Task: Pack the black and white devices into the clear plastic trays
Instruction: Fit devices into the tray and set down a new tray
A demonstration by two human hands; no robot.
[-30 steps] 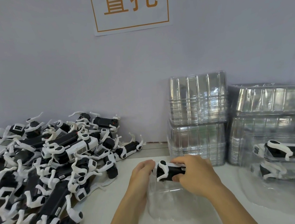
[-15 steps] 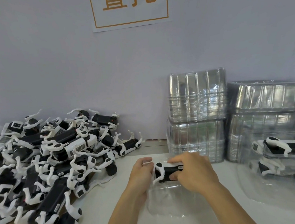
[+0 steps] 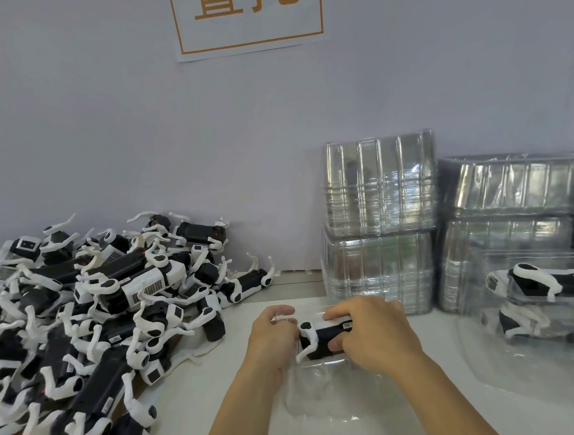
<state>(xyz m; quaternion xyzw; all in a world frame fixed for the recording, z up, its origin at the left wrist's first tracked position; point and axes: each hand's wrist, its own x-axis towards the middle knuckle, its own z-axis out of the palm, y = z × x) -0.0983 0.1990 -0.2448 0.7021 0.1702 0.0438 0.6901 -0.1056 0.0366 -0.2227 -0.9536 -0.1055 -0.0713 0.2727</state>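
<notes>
Most of the packing is left, judging by the large heap of unpacked black and white devices [image 3: 91,322] filling the left of the frame, piled on the white counter [image 3: 197,406] with their white arms sticking out every way and no common direction.

At lower centre the left hand [image 3: 271,342] has its fingers curled at the near-left rim of a clear plastic tray [image 3: 330,395], apparently pinching the thin wall to steady it, though the plastic is too transparent to be certain of the contact. Just right of it, the device [image 3: 322,338] in hand sits at the far end of that tray, partly down into its opening. Its long axis runs left to right across the frame, roughly level, with the white-armed end and its round black pad pointing left toward the left hand, and the label end pointing right. The right hand [image 3: 374,337] grips the device from above and from the right, fingers along its top edge and thumb on the near face, so this one is being seated, not yet released.

Behind the hands stand stacks of empty clear trays [image 3: 379,230]. At the right edge, a filled tray [image 3: 543,303] already holds at least two devices lying lengthwise left to right, so some share of the work is done.
</notes>
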